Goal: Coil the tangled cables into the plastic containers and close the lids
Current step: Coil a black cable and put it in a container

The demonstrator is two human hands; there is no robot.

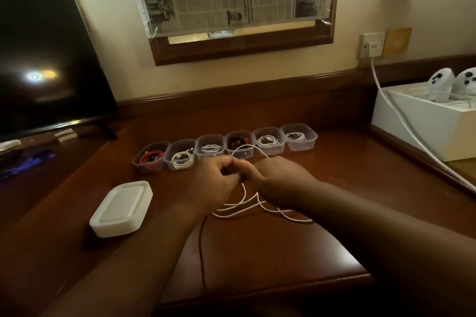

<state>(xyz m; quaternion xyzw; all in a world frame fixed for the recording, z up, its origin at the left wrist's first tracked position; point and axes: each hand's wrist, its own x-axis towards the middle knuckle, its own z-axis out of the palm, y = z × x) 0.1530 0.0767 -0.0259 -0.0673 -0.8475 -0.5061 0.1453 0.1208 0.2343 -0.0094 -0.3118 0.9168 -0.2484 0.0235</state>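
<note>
Head view: coiling in progress. Left hand point(219, 175) and right hand point(278, 177), both pinching thin white cable point(247, 207), slack looped on brown wooden desk point(257, 252). Next, probably: finish coil; six clear plastic containers point(224, 148) already occupied, lids unfitted.

Six lidless tubs are counted in one row on the desk point(257, 252): first tub point(149, 161), second tub point(181, 157), third tub point(210, 148), fourth tub point(239, 145), fifth tub point(269, 141), sixth tub point(299, 137). One coiled cable is seen in each: red ones in two tubs, the first and fourth, white ones in the other four. One stack of lids point(121, 208) is counted; the number of lids in it cannot be told. Two loose cables are seen: one white cable point(257, 207) and one black cable point(201, 252). Two hands are counted, left hand point(216, 177) and right hand point(280, 179). One TV point(43, 59), one white box point(422, 116) and two controllers point(453, 81) are counted
</note>
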